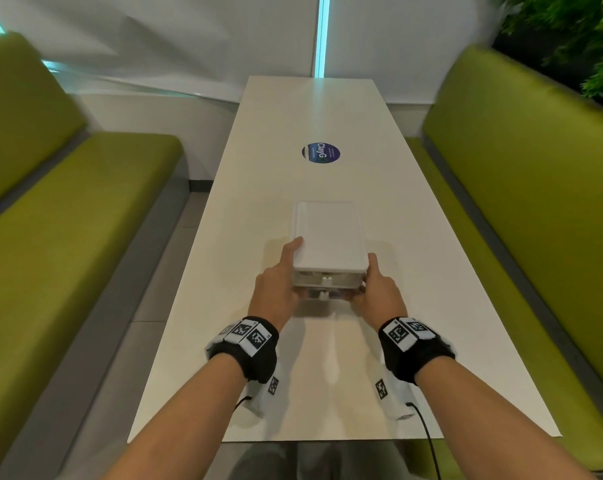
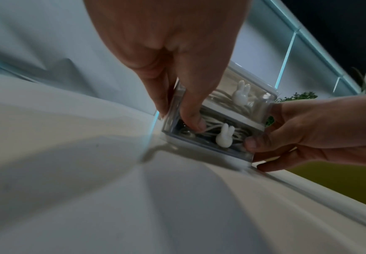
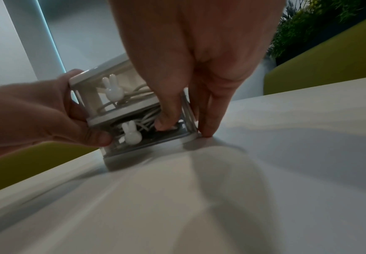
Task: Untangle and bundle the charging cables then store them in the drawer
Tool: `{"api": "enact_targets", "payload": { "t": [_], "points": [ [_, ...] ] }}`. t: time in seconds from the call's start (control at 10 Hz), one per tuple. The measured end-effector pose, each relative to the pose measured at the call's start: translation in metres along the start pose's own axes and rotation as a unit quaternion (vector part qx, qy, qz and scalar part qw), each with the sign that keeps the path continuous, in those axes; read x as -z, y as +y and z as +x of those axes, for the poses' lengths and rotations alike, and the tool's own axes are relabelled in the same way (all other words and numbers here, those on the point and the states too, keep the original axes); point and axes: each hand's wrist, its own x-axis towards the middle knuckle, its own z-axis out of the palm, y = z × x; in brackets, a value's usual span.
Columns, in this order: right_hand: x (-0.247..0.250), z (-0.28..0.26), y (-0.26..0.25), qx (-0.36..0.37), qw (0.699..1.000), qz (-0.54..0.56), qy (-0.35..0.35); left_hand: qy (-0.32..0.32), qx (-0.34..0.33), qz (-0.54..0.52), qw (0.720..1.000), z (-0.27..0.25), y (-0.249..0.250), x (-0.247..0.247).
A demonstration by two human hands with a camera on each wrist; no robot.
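Note:
A small white drawer box with two clear-fronted drawers stands mid-table. My left hand grips its left side and my right hand grips its right side. Both thumbs press on the lower drawer front, one on either side of its white bunny knob. Coiled white cables lie inside the lower drawer. More white cable shows in the upper drawer behind its bunny knob. In the right wrist view my right hand has its thumb on the drawer front and its fingers down the box's right wall.
The long white table carries a round blue sticker beyond the box. Green bench seats run along both sides, the right one close to the table edge. Green plants stand at the far right.

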Motion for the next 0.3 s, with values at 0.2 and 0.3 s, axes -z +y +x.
{"api": "enact_targets", "payload": {
  "t": [0.2, 0.3],
  "points": [
    [0.005, -0.019, -0.023, -0.047, 0.999, 0.009, -0.013, -0.04, 0.028, -0.003, 0.999, -0.007, 0.013, 0.021],
    [0.01, -0.039, -0.031, -0.046, 0.999, -0.002, -0.001, -0.021, 0.045, -0.026, 0.998, -0.028, 0.017, 0.035]
  ]
}}
